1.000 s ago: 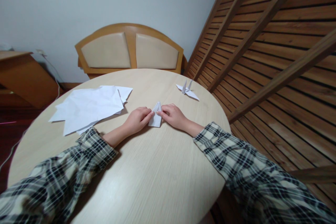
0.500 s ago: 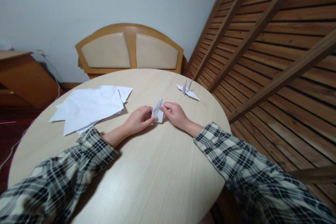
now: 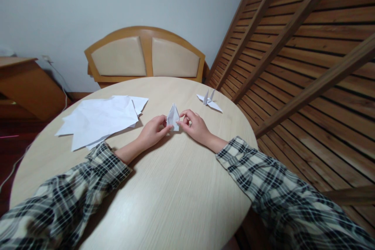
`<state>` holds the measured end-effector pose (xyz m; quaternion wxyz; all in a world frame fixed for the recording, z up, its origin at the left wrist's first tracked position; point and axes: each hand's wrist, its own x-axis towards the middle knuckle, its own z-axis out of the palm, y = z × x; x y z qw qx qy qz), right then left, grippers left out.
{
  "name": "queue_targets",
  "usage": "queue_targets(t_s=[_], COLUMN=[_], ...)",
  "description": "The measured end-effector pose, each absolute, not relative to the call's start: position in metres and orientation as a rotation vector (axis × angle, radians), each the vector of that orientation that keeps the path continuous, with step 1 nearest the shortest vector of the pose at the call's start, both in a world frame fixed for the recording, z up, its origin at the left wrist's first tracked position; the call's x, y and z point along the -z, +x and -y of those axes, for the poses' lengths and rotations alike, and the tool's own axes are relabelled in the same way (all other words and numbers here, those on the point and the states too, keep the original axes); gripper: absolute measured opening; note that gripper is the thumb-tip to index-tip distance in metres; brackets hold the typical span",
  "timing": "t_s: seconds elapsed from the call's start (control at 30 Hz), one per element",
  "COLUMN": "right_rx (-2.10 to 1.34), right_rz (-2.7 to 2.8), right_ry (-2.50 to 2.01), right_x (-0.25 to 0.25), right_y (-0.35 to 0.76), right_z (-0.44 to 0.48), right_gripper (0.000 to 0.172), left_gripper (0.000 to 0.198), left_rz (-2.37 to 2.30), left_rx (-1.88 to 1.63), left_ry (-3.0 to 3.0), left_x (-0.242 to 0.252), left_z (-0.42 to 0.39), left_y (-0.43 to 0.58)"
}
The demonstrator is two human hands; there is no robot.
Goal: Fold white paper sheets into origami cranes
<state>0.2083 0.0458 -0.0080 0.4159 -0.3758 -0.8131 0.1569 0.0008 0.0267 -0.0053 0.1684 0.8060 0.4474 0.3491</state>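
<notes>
Together, left hand and right hand, fingertips pinched on the upright folded paper.

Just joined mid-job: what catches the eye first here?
At the round table, the left hand and right hand pinch a small folded paper, point up. A finished paper crane sits beyond the right hand; loose white sheets lie left of the hands.

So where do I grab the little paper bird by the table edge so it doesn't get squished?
Probably pinch the paper crane from above, at the low middle where its two upright points meet. Its wings lie spread flat to both sides on the table, so a sideways grip would likely bend them.
</notes>
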Motion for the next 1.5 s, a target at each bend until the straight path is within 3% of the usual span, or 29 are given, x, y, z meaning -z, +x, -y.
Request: queue_targets(t_s=[0.73,1.5], right_rx=[-0.345,-0.329], right_rz=[2.131,2.280], right_ry=[-0.941,-0.835], right_x=[0.007,0.008], right_y=[0.206,0.209], right_z=[-0.043,-0.045], right_gripper=[0.005,0.033], left_gripper=[0.016,0.021], left_rz=[-1.184,-1.070], left_rx=[-0.975,-1.057], left_ry=[2.218,1.953], left_x=[0.005,0.017], left_z=[-0.025,-0.034], left_y=[0.001,-0.002])
